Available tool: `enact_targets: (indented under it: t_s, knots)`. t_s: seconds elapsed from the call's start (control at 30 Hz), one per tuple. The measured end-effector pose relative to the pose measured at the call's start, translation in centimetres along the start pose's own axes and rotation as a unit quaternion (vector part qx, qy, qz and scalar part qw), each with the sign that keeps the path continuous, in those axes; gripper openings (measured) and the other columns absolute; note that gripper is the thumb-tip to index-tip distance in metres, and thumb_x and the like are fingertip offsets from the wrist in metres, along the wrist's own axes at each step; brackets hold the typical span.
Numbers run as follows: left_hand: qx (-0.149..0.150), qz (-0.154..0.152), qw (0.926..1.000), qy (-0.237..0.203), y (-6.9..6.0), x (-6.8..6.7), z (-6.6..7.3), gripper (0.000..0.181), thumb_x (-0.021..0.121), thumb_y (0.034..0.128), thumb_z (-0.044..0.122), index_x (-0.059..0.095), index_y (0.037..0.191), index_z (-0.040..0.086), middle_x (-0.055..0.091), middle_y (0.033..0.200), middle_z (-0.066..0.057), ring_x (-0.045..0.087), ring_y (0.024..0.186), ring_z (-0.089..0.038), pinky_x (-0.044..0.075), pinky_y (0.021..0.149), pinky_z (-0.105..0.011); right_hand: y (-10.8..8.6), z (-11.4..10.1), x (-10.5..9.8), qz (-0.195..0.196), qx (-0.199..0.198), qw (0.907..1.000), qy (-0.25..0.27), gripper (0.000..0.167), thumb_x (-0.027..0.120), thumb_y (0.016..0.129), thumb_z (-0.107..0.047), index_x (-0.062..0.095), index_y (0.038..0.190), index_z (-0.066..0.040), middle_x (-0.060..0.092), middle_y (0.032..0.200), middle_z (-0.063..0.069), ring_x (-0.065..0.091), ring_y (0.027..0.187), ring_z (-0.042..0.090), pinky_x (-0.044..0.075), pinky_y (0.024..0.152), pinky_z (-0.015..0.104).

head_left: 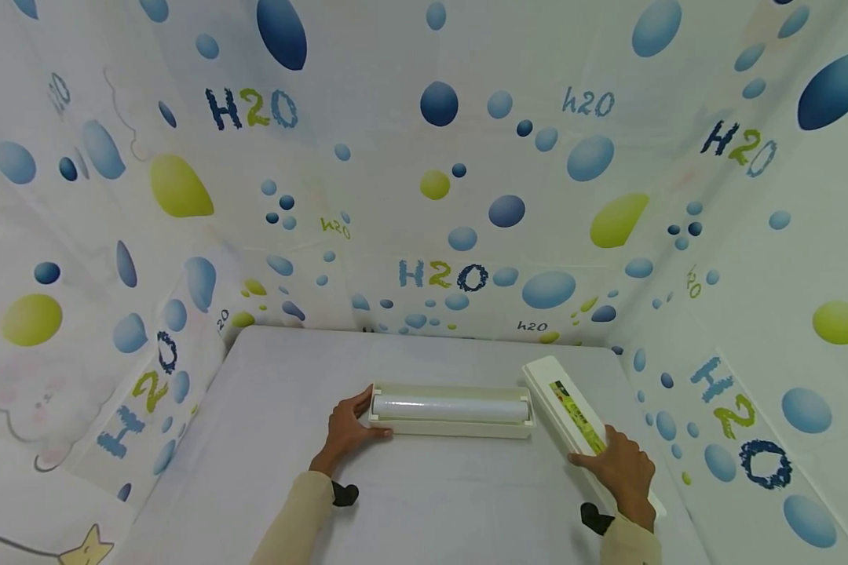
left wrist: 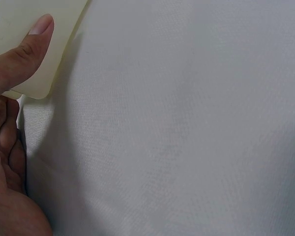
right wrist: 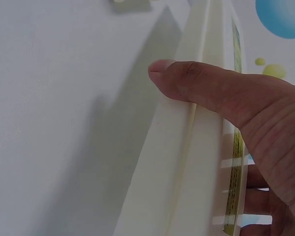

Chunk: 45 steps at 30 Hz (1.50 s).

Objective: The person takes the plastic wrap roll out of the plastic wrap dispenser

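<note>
A white-covered table (head_left: 459, 502) — behind it, a backdrop (head_left: 381, 235) with blue ovals (head_left: 439, 103) and "H2O" lettering (head_left: 436, 275).

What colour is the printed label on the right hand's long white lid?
The label is yellow-green with dark markings, clearest in the head view.

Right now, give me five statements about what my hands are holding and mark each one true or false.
1. The left hand grips one end of the box. True.
2. The right hand holds the long lid. True.
3. The lid covers the box. False: it is off, to the box's right.
4. A roll is inside the box. True.
5. The roll stands upright. False: it lies lengthwise.
</note>
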<state>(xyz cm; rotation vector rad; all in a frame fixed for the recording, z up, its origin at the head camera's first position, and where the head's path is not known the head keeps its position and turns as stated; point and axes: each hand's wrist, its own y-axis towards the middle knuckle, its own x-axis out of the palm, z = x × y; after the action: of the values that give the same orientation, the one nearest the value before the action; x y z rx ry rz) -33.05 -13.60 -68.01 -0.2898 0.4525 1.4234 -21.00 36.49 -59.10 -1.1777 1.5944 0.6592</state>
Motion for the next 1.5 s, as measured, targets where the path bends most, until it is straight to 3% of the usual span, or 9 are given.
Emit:
enact_targets:
  t_s: [0.13, 0.43, 0.8, 0.97, 1.2, 1.5]
  knots:
    - [-0.005, -0.003, 1.0, 0.001, 0.1, -0.1, 0.2, 0.11, 0.107, 0.0677, 0.02, 0.051, 0.161, 0.003, 0.06, 0.157, -0.018, 0.058, 0.148, -0.042, 0.045, 0.125, -0.057, 0.0, 0.1, 0.2, -0.002, 0.001, 1.0, 0.0, 0.101, 0.094, 0.075, -0.056, 0.058, 0.141, 0.011, 0.075, 0.102, 0.027, 0.065, 0.079, 0.035, 0.054, 0.069, 0.051]
    - [0.026, 0.019, 0.9993, 0.016, 0.0, 0.2, -0.3, 0.112, 0.109, 0.0624, 0.023, 0.055, 0.158, 0.003, 0.065, 0.151, -0.02, 0.063, 0.14, -0.046, 0.049, 0.118, -0.064, 0.0, 0.4, 0.5, -0.003, 0.0, 1.0, -0.001, 0.101, 0.095, 0.074, -0.058, 0.06, 0.14, 0.01, 0.075, 0.1, 0.026, 0.065, 0.079, 0.035, 0.053, 0.068, 0.049]
    - [-0.002, 0.0, 1.0, -0.005, 0.4, 0.3, -0.9, 0.113, 0.109, 0.0633, 0.024, 0.053, 0.16, 0.006, 0.061, 0.156, -0.016, 0.06, 0.146, -0.042, 0.047, 0.124, -0.058, -0.1, 0.4, 0.7, -0.004, 0.009, 0.9999, 0.001, 0.104, 0.096, 0.074, -0.055, 0.057, 0.144, 0.012, 0.075, 0.104, 0.027, 0.066, 0.08, 0.036, 0.054, 0.071, 0.052]
    - [0.014, 0.007, 0.9998, 0.01, 0.3, 0.2, -0.7, 0.113, 0.109, 0.0626, 0.026, 0.055, 0.158, 0.002, 0.062, 0.155, -0.02, 0.062, 0.142, -0.047, 0.05, 0.119, -0.063, -0.1, 0.5, 0.8, -0.009, 0.012, 0.9999, 0.003, 0.106, 0.096, 0.073, -0.057, 0.057, 0.145, 0.011, 0.075, 0.105, 0.027, 0.065, 0.08, 0.035, 0.054, 0.072, 0.052]
    - [-0.018, -0.008, 0.9998, -0.005, 0.4, 0.1, -1.2, 0.114, 0.109, 0.0643, 0.03, 0.053, 0.161, 0.007, 0.058, 0.161, -0.013, 0.059, 0.148, -0.04, 0.047, 0.124, -0.059, -0.3, 0.5, 0.9, -0.015, 0.017, 0.9997, 0.001, 0.11, 0.096, 0.073, -0.056, 0.054, 0.147, 0.013, 0.075, 0.109, 0.03, 0.066, 0.082, 0.036, 0.054, 0.074, 0.054]
    - [-0.013, -0.013, 0.9998, -0.008, 0.5, 0.1, -1.2, 0.114, 0.108, 0.0648, 0.028, 0.052, 0.161, 0.006, 0.058, 0.161, -0.013, 0.059, 0.148, -0.04, 0.047, 0.125, -0.058, -0.3, 0.7, 1.1, -0.014, 0.012, 0.9998, 0.005, 0.108, 0.096, 0.073, -0.056, 0.055, 0.145, 0.013, 0.075, 0.108, 0.029, 0.066, 0.082, 0.036, 0.055, 0.075, 0.056]
